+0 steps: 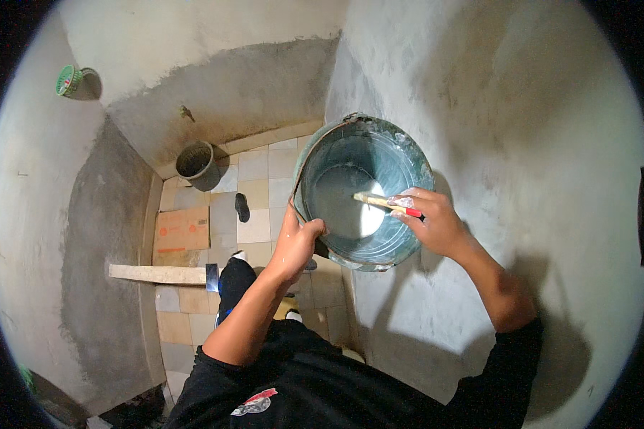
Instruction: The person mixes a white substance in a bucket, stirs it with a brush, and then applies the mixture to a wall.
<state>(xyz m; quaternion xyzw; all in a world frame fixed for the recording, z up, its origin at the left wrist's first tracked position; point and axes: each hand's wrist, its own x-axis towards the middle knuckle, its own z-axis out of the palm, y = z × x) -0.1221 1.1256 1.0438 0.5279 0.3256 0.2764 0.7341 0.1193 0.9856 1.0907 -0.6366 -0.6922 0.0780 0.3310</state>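
A blue-green bucket (401, 161), its rim chipped and smeared with white, is held up in front of me. My left hand (297, 243) grips its near left rim, thumb over the edge. In my right hand (433, 220) is a paintbrush (383, 203) with a pale handle and a red end, its bristles pointing left over the bucket's opening. Pale liquid (333, 196) lies at the bottom, with a bright white patch beside the brush. Whether the bristles touch the liquid I cannot tell. White smears mark the fingers of my right hand.
A grey wall streaked with white (408, 322) rises close on my right. On the tiled floor (254, 166) are a dark pail (197, 163), flattened cardboard (182, 230) and a black sandal (242, 207). A tap (186, 113) and a green basket (68, 80) are on the walls. A pale beam (157, 274) juts from the left.
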